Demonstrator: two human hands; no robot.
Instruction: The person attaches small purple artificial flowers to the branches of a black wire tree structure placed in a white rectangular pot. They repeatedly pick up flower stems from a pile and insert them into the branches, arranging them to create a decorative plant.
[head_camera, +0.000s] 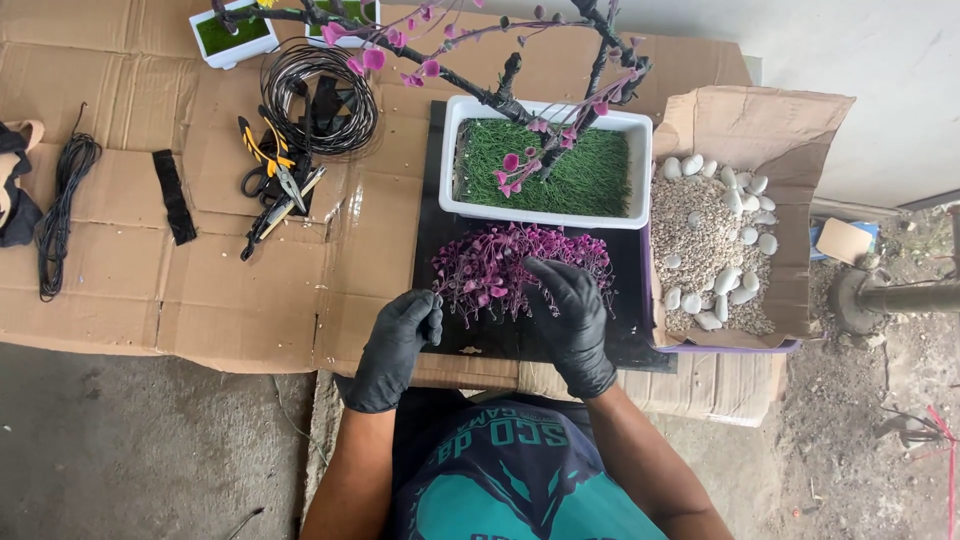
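Note:
A pile of small purple artificial flowers lies on a black mat, just in front of a white rectangular planter filled with green fake grass. A dark artificial tree with pink blossoms rises from the planter. My right hand, in a black glove, rests on the right part of the pile with fingers dipped into the flowers. My left hand, also gloved, hovers at the pile's left edge with fingertips pinched together; whether it holds a flower is unclear.
An open cardboard box of gravel and white pebbles stands to the right. On the flattened cardboard to the left lie a black wire coil, pliers, a black strip and a cord bundle. Two small white planters stand far back.

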